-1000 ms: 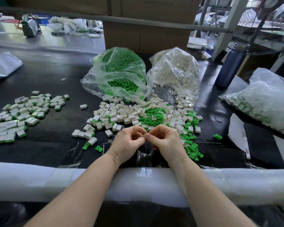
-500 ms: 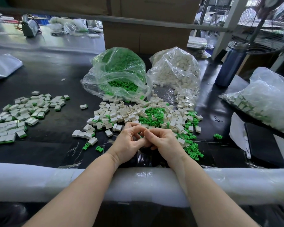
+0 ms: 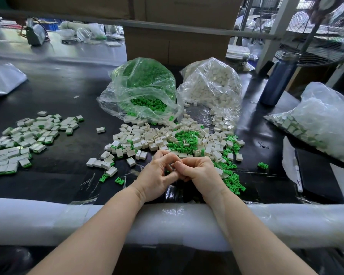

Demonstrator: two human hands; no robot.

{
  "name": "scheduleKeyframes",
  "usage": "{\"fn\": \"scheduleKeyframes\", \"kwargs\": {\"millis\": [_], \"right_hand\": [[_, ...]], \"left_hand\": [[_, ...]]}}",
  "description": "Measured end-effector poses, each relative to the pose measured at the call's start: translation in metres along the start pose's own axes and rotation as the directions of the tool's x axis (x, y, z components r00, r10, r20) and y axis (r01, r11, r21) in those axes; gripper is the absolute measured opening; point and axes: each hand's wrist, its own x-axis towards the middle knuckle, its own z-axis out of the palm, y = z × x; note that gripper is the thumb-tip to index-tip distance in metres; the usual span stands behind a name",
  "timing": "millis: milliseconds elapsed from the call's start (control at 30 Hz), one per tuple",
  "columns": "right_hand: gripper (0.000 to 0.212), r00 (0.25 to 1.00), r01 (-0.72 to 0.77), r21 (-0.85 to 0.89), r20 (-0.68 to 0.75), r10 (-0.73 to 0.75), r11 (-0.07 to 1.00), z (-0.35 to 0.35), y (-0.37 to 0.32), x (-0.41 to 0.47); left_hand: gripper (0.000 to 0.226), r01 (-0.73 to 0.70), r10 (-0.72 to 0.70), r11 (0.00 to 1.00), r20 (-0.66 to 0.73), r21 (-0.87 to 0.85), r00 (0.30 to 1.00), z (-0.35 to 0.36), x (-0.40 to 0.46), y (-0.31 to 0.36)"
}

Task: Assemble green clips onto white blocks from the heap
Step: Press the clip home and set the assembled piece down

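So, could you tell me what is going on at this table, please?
A person is fitting green clips onto white blocks by hand. The left hand and right hand meet fingertip to fingertip just in front of the mixed heap; whatever they hold is hidden. Finished pieces lie to the left. Open bags of clips and blocks sit behind the heap.

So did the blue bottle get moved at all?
No. The blue bottle stands where it did, right of the bag of white blocks.

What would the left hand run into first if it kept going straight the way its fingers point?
Probably the right hand, whose fingers already meet the left hand at centre; depth there is hard to judge.
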Motion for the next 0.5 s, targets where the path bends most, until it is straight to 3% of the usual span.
{"fn": "scheduleKeyframes", "kwargs": {"millis": [500], "right_hand": [[0.014, 1.000, 0.023, 0.031, -0.007, -0.023, 0.999, 0.0003, -0.0021, -0.0020]], "left_hand": [[0.026, -0.017, 0.016, 0.997, 0.019, 0.073, 1.000, -0.0002, 0.0001, -0.0008]]}}
